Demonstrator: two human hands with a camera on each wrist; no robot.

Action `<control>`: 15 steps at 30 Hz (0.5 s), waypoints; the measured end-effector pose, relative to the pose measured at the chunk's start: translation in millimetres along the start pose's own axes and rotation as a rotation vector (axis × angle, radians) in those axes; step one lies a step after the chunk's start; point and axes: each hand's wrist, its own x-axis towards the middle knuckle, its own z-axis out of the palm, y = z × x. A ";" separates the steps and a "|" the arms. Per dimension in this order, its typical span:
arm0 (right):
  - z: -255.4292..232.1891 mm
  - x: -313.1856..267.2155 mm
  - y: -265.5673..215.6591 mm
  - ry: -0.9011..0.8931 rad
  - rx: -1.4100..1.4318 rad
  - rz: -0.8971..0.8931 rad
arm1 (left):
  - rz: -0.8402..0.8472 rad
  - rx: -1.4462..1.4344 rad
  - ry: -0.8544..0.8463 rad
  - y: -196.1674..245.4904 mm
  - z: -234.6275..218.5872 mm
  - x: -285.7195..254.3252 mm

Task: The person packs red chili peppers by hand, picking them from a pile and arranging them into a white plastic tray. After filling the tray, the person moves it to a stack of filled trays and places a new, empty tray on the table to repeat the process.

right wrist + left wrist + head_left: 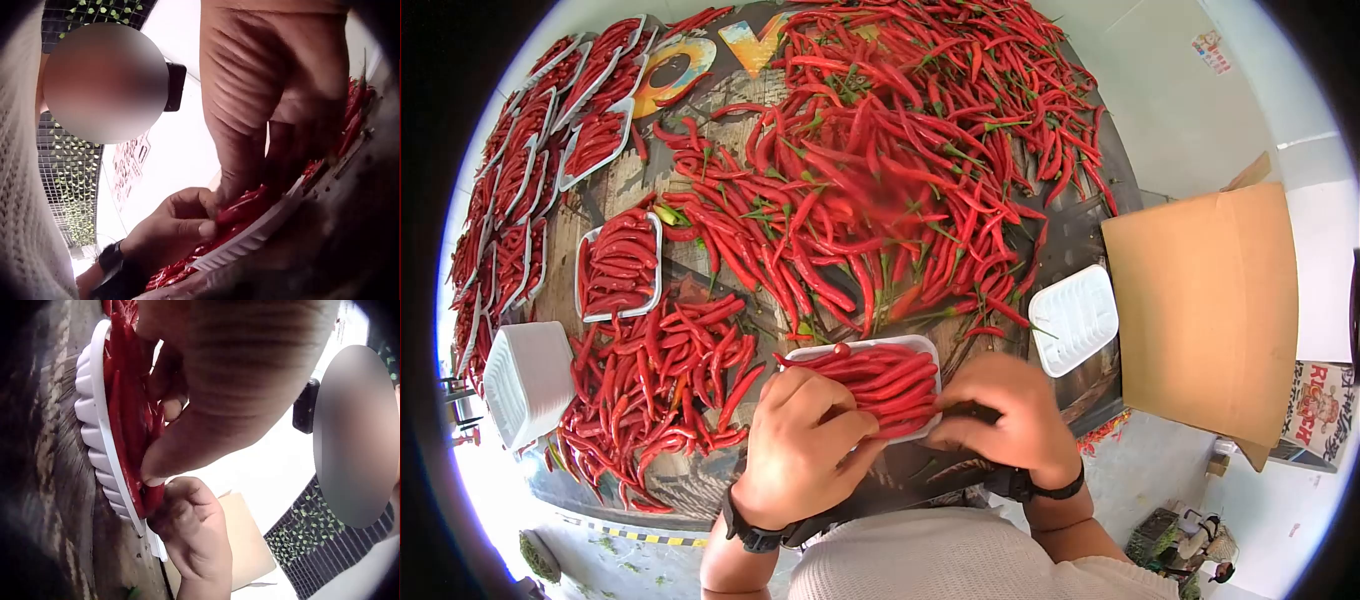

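Across a wood-patterned table (562,245), I watch a person (920,565) handling red chilies (880,375).

A broad heap of green-stemmed chilies (870,180) covers the table's far half, with a cardboard box (1200,310) to the right of it; a smaller chili pile (660,385) lies near left, a stack of white trays (525,385) beside it, filled trays (598,168) crowding the left edge, and a single white tray (1075,320) at right. At the near edge, the packed white tray (94,415) sits between the hands, the red chilies lying lengthwise in it. I see the left hand (805,430) pinching chilies at its near left side, thumb and fingers bent; the right hand (1000,410) has bent fingers at its right end, though I cannot tell whether they grip anything.
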 end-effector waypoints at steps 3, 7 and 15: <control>-14.6 3.3 4.7 0.288 -0.258 0.170 | -0.002 0.010 -0.010 1.9 -2.6 0.3; -29.3 5.4 13.0 0.367 -0.552 0.238 | -0.005 0.021 -0.014 2.1 -5.2 0.5; -34.4 -2.6 23.9 0.324 -0.691 0.271 | -0.083 -0.124 0.139 -1.7 -17.1 -0.1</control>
